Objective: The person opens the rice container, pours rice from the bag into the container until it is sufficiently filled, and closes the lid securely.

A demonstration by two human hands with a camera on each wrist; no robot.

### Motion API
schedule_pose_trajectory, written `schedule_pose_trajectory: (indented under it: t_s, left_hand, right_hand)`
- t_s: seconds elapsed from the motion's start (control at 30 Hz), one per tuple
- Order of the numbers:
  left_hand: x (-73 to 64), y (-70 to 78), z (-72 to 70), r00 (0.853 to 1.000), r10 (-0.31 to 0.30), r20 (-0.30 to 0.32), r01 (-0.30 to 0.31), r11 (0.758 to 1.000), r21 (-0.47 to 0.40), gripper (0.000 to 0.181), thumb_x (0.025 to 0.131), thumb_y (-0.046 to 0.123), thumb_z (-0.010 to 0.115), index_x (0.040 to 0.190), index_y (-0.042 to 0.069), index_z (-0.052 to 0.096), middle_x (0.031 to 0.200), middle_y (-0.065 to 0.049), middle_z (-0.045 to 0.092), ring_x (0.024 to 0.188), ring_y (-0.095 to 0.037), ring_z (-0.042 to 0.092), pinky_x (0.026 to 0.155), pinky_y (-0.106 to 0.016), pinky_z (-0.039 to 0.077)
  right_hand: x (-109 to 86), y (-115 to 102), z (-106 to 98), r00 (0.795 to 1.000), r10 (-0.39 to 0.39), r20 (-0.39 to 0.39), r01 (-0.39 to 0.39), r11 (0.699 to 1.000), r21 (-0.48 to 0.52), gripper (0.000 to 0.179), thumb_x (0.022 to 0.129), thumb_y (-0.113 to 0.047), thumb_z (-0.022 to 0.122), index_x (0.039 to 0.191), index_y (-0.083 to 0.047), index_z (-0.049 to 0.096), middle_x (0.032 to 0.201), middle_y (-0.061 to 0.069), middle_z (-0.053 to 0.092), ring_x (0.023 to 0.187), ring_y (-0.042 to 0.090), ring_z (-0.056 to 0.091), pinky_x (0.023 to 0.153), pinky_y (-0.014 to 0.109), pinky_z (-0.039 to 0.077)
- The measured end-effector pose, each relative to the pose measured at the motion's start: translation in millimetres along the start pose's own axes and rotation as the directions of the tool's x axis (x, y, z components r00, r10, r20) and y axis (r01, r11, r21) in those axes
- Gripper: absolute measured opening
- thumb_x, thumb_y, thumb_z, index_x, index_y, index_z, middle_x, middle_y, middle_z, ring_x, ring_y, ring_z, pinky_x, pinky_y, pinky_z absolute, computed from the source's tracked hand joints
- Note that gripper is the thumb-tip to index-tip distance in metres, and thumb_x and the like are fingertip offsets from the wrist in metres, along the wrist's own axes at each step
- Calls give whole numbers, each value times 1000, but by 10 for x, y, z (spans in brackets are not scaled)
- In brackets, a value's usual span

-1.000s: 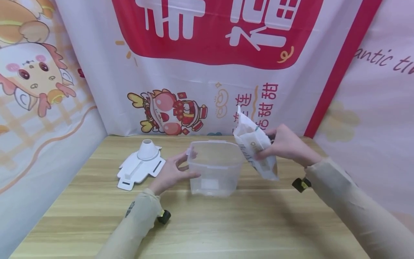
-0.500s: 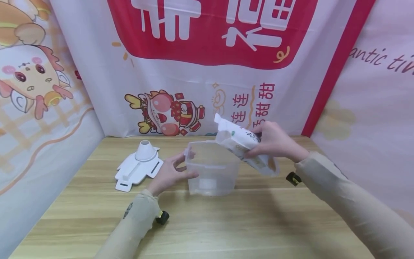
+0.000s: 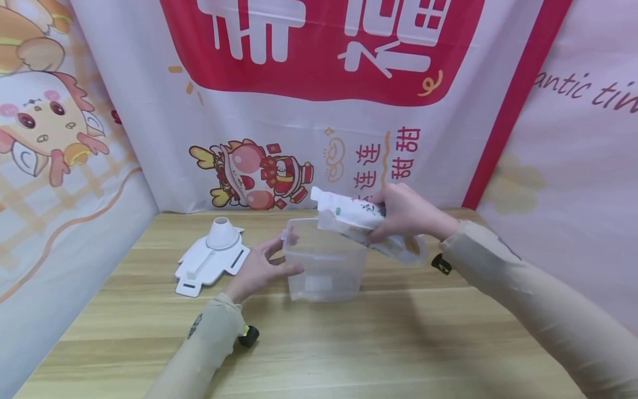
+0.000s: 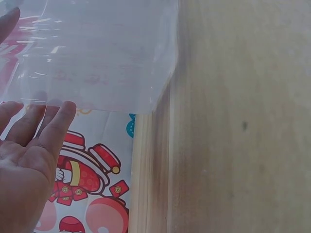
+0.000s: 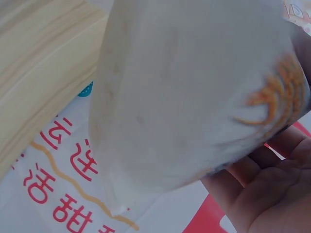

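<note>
A clear plastic container (image 3: 326, 271) stands upright on the wooden table, and no contents show through its walls. My left hand (image 3: 259, 271) holds its left side, thumb in front and fingers toward the back corner. In the left wrist view the fingertips (image 4: 68, 109) touch the clear wall (image 4: 107, 58). My right hand (image 3: 411, 213) grips a white printed bag (image 3: 349, 213) above the container's right rim. The bag lies tilted, its torn-looking end pointing left and slightly higher than its bottom. An orange grain-like print shows on the bag (image 5: 184, 107) in the right wrist view.
A white flat lid-like piece with a cone (image 3: 221, 233) and slotted tabs lies on the table (image 3: 319, 354) to the left of my left hand. Printed cloth (image 3: 319, 127) hangs behind the table and along both sides.
My right hand has moved left with the bag, tipping it from nearly upright to lying slanted over the container. The left hand stays on the container, which has not visibly moved on the table.
</note>
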State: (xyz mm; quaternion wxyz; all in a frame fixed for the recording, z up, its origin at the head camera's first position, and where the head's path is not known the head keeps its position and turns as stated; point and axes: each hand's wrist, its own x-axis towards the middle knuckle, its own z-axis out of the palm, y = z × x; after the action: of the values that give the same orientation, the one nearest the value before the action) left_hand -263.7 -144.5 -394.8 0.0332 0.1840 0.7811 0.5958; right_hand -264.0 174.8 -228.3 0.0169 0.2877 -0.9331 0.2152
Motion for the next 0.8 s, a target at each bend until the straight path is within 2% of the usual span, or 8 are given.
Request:
schedule_pose_trajectory:
  t_s: [0.27,0.5,0.57,0.8]
  left_hand:
    - [15,26,13,1000,-4,2,4,1000,2,83,71,42,88,143,42,47,140,6,52,130,-25,47,101,-48,44]
    - [13,22,13,1000,1,5,-1,1000,-6,80,73,39,88,142,40,49,140,6,52,128,-25,49,102,-47,44]
    - [8,28,15,1000,3,4,-3,1000,-22,79,73,36,88,143,37,50,141,5,52,127,-24,50,102,-45,44]
    - [-110,300,43,1000,1,7,-1,1000,-16,81,79,27,85,148,17,46,145,-8,48,135,-27,41,105,-45,41]
  right_hand:
    - [59,-54,38,997,-47,65,45,999,26,37,64,-11,89,98,-9,75,87,-2,70,71,16,64,66,33,56]
    - [97,-94,58,989,-98,112,101,995,-16,46,68,-10,87,111,-9,73,92,-3,70,76,14,64,70,32,55]
    - [109,-104,66,985,-112,128,119,992,-45,48,69,-12,87,114,-12,72,95,-4,70,79,13,63,73,32,55]
    - [146,-140,112,978,-122,168,143,983,-119,53,73,-17,86,122,-17,68,102,-5,69,86,12,63,77,32,54]
